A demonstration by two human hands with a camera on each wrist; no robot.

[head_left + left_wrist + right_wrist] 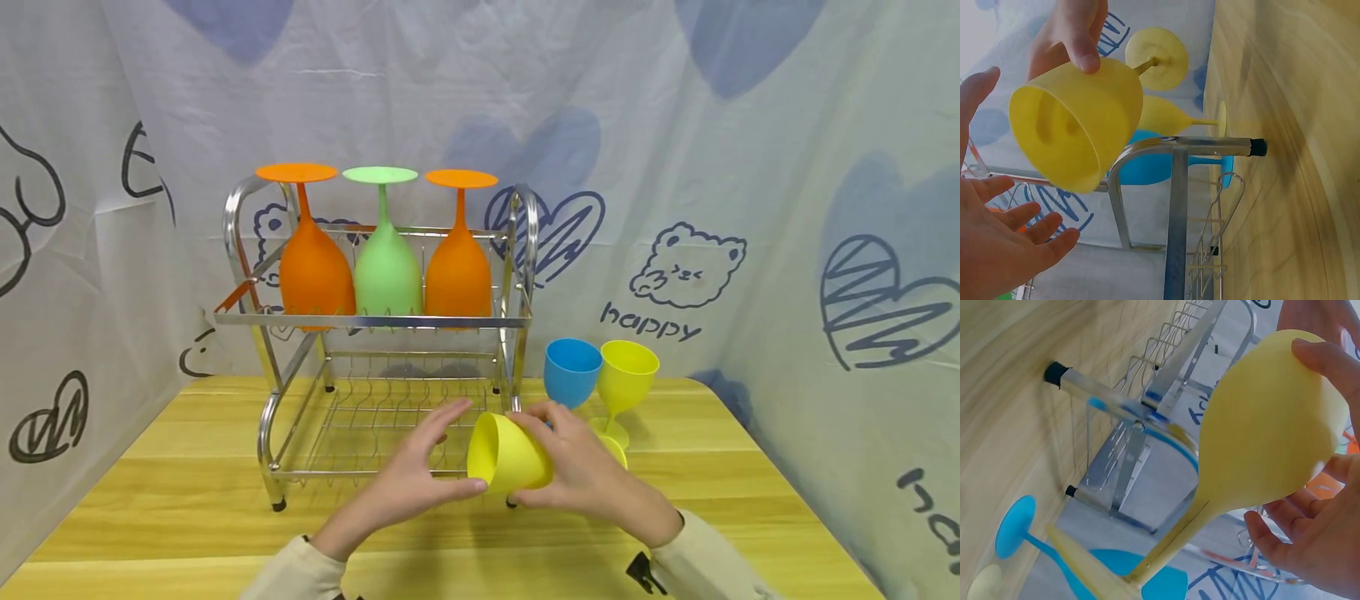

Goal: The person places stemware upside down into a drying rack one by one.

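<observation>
A yellow plastic goblet [517,458] is held tilted on its side above the table, its mouth turned to the left. My right hand [585,467] grips its bowl between thumb and fingers; the stem and foot stick out beyond that hand, best seen in the right wrist view. Facing the goblet's rim is my left hand [405,479], fingers and thumb spread, holding nothing. In the left wrist view a gap shows between the left fingers [1041,228] and the bowl. Behind the right hand stand a blue goblet [572,371] and another yellow goblet [628,375], both upright.
A two-tier metal dish rack [375,321] stands behind my hands. Upside down on its upper tier are an orange goblet [315,271], a green goblet [387,271] and a second orange goblet [459,271]. Wire slots [405,417] line the lower tier. Printed curtains [675,167] enclose the wooden table [150,517].
</observation>
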